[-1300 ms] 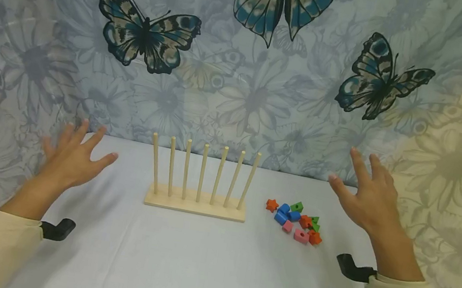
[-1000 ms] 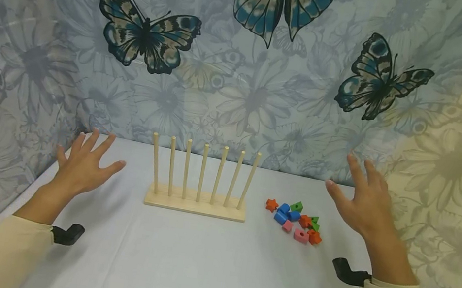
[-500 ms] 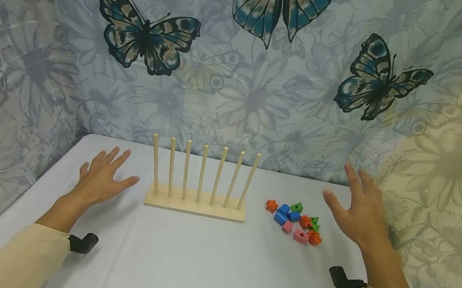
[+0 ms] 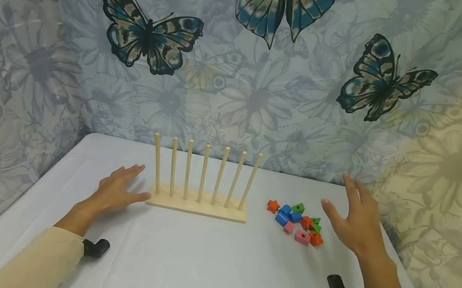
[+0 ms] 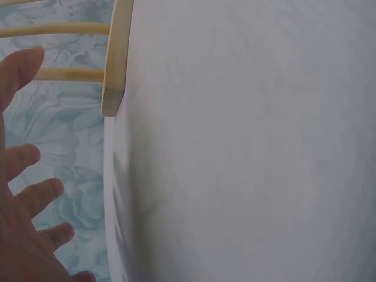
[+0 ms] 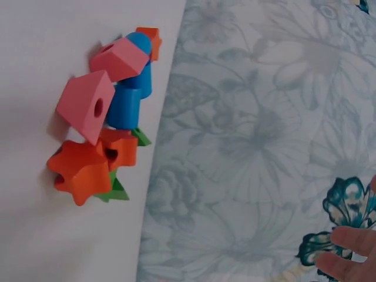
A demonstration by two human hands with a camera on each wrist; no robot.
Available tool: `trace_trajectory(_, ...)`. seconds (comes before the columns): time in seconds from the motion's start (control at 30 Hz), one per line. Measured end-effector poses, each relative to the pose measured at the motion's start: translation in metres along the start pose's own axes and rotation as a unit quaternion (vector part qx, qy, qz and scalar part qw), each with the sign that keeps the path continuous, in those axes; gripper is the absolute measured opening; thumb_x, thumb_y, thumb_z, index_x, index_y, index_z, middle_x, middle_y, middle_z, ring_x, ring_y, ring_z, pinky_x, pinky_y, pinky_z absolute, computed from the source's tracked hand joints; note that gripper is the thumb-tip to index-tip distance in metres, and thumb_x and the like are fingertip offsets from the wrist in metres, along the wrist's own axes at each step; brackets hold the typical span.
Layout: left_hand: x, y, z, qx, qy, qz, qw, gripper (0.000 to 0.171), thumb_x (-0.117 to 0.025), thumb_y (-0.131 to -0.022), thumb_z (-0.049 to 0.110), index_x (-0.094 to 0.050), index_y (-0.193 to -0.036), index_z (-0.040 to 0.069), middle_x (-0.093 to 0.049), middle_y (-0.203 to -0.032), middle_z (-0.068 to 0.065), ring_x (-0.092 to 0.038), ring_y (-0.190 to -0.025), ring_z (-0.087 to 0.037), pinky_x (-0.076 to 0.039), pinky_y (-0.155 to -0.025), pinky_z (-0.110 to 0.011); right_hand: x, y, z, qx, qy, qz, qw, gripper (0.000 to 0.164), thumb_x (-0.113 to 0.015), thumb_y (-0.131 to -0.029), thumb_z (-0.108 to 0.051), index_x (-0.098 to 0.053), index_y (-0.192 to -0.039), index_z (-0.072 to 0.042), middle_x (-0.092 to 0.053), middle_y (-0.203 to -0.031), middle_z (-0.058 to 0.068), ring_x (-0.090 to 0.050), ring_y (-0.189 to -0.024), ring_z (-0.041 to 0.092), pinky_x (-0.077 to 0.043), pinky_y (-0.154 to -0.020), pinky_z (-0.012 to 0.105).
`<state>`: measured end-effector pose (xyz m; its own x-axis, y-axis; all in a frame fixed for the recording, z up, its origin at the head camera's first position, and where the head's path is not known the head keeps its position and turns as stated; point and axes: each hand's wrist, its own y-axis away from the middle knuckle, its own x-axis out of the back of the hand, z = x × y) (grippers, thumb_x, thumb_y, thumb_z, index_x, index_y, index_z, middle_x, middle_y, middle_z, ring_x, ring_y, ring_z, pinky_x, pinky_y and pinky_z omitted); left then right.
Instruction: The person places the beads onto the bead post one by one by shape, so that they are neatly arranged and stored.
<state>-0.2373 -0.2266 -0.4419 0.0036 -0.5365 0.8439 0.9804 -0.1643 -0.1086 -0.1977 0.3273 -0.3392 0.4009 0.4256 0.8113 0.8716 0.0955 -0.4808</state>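
A pale wooden peg rack [image 4: 196,207] with several upright dowels stands at the middle of the table. My left hand [image 4: 116,190] hovers at its left end, fingers spread; whether the thumb touches the base I cannot tell. In the left wrist view the rack's base [image 5: 116,64] lies beyond the thumb [image 5: 22,71]. Right of the rack is a heap of small holed beads: orange stars [image 6: 79,172], pink blocks [image 6: 87,106], blue cylinders [image 6: 124,106] and green triangles [image 4: 298,207]. My right hand [image 4: 355,222] is held apart from them on their right, fingers extended and holding nothing.
A white cloth [image 4: 194,268] covers the table. Behind it and at both sides hangs a floral curtain [image 4: 256,93] printed with butterflies. Black wrist mounts [image 4: 96,248] stick out from both sleeves.
My left hand has moved right and nearer to me, from the table's left side to the rack's end. The right hand has sunk slightly toward me. Rack and beads stay put.
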Motion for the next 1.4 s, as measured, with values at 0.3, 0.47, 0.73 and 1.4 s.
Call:
trace_trajectory(0.3, -0.007, -0.004, 0.001, 0.002, 0.055, -0.036, 0.9979, 0.097, -0.077, -0.075, 0.052, -0.032, -0.151, 0.010, -0.032, -0.149, -0.026, -0.012, -0.139, -0.048, -0.014, -0.098, -0.073, -0.006, 0.006, 0.001, -0.005, 0.020, -0.010, 1.000, 0.079, -0.060, -0.092, -0.042, -0.022, -0.154, -0.012, -0.025, -0.147, 0.033, -0.022, -0.130, 0.059, -0.016, -0.094, 0.080)
trace_trajectory(0.47, -0.010, -0.006, 0.002, 0.007, 0.068, -0.054, 0.9962, 0.097, -0.079, -0.075, 0.050, -0.033, -0.151, 0.011, -0.030, -0.148, -0.029, -0.013, -0.138, -0.050, -0.013, -0.098, -0.075, -0.008, 0.009, 0.003, -0.014, 0.024, -0.020, 0.999, 0.079, -0.059, -0.092, -0.044, -0.021, -0.154, -0.013, -0.022, -0.148, 0.034, -0.019, -0.131, 0.058, -0.016, -0.092, 0.081)
trace_trajectory(0.73, -0.021, -0.010, 0.002, 0.005, 0.066, -0.045, 0.9968, 0.089, -0.080, -0.075, 0.044, -0.041, -0.147, 0.010, -0.037, -0.146, -0.025, -0.016, -0.138, -0.049, -0.009, -0.100, -0.072, -0.010, 0.011, 0.006, -0.017, 0.022, -0.020, 0.999, 0.079, -0.059, -0.092, -0.043, -0.021, -0.155, -0.014, -0.022, -0.148, 0.035, -0.019, -0.130, 0.060, -0.014, -0.092, 0.081)
trace_trajectory(1.4, -0.033, -0.015, 0.004, 0.037, 0.042, -0.039, 0.9977, 0.081, -0.080, -0.075, 0.045, -0.051, -0.139, 0.006, -0.040, -0.143, -0.027, -0.021, -0.138, -0.044, 0.004, -0.106, -0.065, -0.032, 0.028, 0.024, -0.014, -0.036, -0.015, 0.999, 0.079, -0.066, -0.090, -0.032, -0.025, -0.153, -0.008, -0.028, -0.144, 0.035, -0.026, -0.126, 0.060, -0.021, -0.089, 0.080)
